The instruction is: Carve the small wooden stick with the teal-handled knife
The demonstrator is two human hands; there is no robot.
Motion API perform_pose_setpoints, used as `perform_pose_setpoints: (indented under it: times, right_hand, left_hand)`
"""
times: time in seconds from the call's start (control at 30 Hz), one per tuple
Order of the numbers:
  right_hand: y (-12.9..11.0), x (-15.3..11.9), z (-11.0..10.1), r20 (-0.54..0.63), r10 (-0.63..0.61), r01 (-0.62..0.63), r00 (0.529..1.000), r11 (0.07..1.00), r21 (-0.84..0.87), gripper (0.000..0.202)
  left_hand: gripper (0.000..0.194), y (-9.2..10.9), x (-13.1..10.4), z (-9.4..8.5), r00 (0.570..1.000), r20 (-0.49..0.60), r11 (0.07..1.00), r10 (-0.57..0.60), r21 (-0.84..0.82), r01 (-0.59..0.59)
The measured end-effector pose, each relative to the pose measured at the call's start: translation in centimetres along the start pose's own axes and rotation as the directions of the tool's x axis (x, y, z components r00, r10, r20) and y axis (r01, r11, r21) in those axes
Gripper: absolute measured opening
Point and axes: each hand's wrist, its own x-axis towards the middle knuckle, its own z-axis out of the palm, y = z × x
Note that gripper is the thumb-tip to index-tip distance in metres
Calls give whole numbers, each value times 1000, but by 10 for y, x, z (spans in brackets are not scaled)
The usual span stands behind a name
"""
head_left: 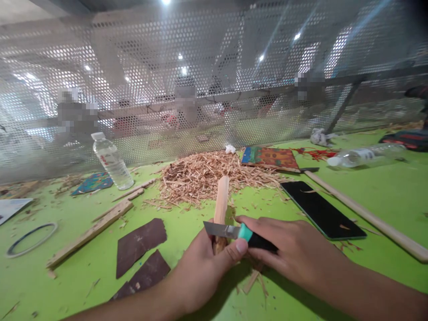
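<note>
Fingers of the left hand are curled closed around the lower part of the wooden stick, which points away from the body; the thumb presses by the knife's collar. The blade lies across the stick, its tip close to the left index finger. Right of them, the right hand is wrapped shut on the black-and-green knife. A shallow blade angle, with light thumb pressure and strokes directed away from the holding fingers, would probably cut most cleanly; a deep bite could jump or split the grain.

Left of the left fingers lie brown sheets, with bare green table between them and the stick. Beyond the fingertips, the shavings pile backs the stick's far end. Beyond the right knuckles, the phone edge limits a wide sideways swing.
</note>
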Motion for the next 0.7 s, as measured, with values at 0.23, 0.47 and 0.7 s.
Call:
perform_pose_setpoints:
  times: [0.23,0.47,0.7]
  right_hand:
    - [2,6,-6,75,25,-32,997,995,96,31]
    - [-5,8,-14,219,-79,27,973,972,234,23]
    - [-5,4,-10,188,-98,52,977,970,236,25]
  left_hand:
    - [47,0,0,-3,998,0,997,-70,26,70]
    - [57,4,0,-6,973,230,998,-27,-54,40]
    - [55,5,0,-8,965,260,999,-29,-10,33]
